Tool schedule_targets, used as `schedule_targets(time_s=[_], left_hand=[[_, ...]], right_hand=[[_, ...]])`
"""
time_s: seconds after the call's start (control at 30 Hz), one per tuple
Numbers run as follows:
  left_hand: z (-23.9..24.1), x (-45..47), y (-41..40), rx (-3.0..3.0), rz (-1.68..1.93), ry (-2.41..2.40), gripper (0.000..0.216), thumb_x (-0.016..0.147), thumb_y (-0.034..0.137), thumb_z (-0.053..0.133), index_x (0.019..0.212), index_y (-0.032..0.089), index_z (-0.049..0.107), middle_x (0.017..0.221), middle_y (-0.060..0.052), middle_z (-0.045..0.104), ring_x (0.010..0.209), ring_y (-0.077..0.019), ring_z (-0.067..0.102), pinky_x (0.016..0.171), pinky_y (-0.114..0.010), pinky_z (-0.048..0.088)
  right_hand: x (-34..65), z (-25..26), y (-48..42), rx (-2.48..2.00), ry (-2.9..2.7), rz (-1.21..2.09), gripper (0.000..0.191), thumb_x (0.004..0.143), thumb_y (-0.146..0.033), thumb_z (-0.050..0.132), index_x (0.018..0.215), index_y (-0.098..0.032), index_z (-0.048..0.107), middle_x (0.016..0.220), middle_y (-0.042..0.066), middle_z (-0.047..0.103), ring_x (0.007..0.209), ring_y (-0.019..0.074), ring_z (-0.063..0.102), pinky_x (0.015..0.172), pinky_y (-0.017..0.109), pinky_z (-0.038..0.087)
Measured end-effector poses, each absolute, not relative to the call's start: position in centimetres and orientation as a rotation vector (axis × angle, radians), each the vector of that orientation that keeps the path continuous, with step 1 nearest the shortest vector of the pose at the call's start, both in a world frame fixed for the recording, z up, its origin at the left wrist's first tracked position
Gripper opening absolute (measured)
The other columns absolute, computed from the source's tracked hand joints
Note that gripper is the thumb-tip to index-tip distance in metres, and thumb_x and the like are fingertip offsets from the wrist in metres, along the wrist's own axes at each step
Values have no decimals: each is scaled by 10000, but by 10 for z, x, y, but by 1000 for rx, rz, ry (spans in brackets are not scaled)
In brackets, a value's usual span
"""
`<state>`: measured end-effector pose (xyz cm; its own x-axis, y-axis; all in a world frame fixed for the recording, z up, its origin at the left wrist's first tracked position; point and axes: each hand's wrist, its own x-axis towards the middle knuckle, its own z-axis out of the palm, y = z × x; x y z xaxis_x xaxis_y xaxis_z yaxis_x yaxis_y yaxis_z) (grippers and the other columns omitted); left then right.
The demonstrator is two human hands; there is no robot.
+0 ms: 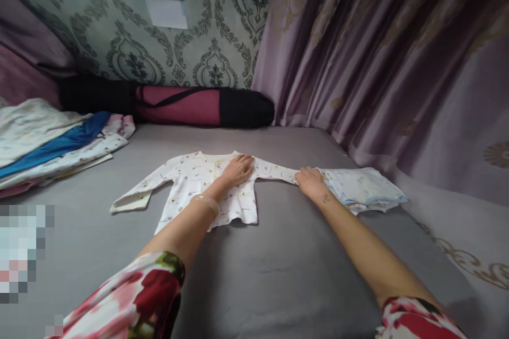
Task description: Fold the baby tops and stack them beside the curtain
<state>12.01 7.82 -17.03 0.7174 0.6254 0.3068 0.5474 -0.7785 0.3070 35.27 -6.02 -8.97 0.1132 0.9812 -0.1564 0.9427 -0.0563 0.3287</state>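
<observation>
A small white long-sleeved baby shirt point(191, 175) with a scattered print lies spread out on the grey sheet point(278, 265). My left hand point(238, 169) rests flat on its chest near the right shoulder, fingers stretched out. At the end of the shirt's right sleeve, my right hand point(312, 181) has its fingers closed on the cuff, and the sleeve runs straight out to the side. The other sleeve lies bent downward at the left. Just beyond my right hand sits a stack of folded light-coloured clothes point(366, 186).
A heap of clothes point(51, 137) in white, blue and pink lies at the left. Along the patterned wall stretches a long black and maroon bag point(178, 106). Purple curtains point(358, 53) hang down the right side. A blurred patch covers the lower left corner.
</observation>
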Motion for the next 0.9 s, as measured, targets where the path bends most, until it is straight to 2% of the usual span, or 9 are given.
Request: schedule_targets(time_s=[0.13, 0.23, 0.37, 0.47, 0.57, 0.67, 0.77, 0.9], left_hand=[[-170, 119, 77, 2725, 525, 955, 581, 957, 487, 339, 1396, 128, 470, 1453, -136, 479, 1354, -281, 393, 1142, -429, 301], [-169, 120, 76, 2737, 423, 1013, 611, 952, 482, 336, 1439, 122, 420, 1504, -139, 417, 1390, -298, 348, 1150, -444, 278], [-170, 123, 76, 2767, 337, 1055, 579, 936, 380, 374, 1457, 129, 396, 1524, -139, 387, 1410, -301, 322, 1161, -448, 247], [-171, 124, 75, 2743, 391, 1068, 593, 947, 452, 367, 1443, 129, 410, 1520, -142, 393, 1406, -322, 326, 1164, -468, 232], [-171, 123, 75, 2692, 500, 1051, 572, 960, 492, 332, 1407, 153, 450, 1490, -125, 441, 1385, -305, 362, 1156, -455, 259], [-171, 120, 78, 2638, 618, 989, 510, 972, 430, 306, 1338, 143, 516, 1420, -122, 516, 1334, -264, 423, 1143, -410, 298], [-172, 117, 83, 2621, 655, 934, 460, 946, 373, 346, 1293, 150, 551, 1358, -114, 564, 1284, -249, 459, 1120, -397, 339], [-174, 116, 85, 2639, 627, 908, 466, 909, 326, 380, 1303, 140, 546, 1358, -115, 561, 1277, -261, 453, 1121, -413, 340]], right_hand=[[316, -99, -29, 2224, 2119, -40, 410, 934, -88, 321, 1219, -117, 614, 1247, 155, 622, 1147, 248, 565, 950, 353, 401], [279, -118, -7, 2286, 2308, -246, 467, 989, -198, 280, 1409, -80, 445, 1455, 156, 473, 1327, 208, 436, 1081, 316, 309], [255, -140, -2, 2370, 2228, -450, 632, 1011, -458, 187, 1517, -89, 272, 1604, 131, 206, 1478, 268, 146, 1182, 469, 105], [275, -145, -14, 2414, 2111, -421, 665, 1000, -520, 141, 1536, -139, 236, 1616, 105, 166, 1486, 285, 95, 1175, 534, 45], [313, -139, -28, 2449, 1970, -323, 612, 1008, -458, 171, 1517, -136, 284, 1598, 128, 228, 1467, 284, 178, 1164, 515, 131], [350, -129, -32, 2494, 1861, -202, 490, 995, -330, 258, 1349, -127, 528, 1443, 168, 481, 1325, 263, 439, 1075, 406, 322], [373, -121, -28, 2631, 1652, -112, 405, 941, -353, 413, 1191, -135, 646, 1241, 192, 624, 1159, 279, 573, 935, 368, 424], [387, -122, -18, 2778, 1504, -429, 298, 809, -313, 578, 1021, -152, 711, 998, 131, 717, 941, 244, 658, 743, 288, 462]])
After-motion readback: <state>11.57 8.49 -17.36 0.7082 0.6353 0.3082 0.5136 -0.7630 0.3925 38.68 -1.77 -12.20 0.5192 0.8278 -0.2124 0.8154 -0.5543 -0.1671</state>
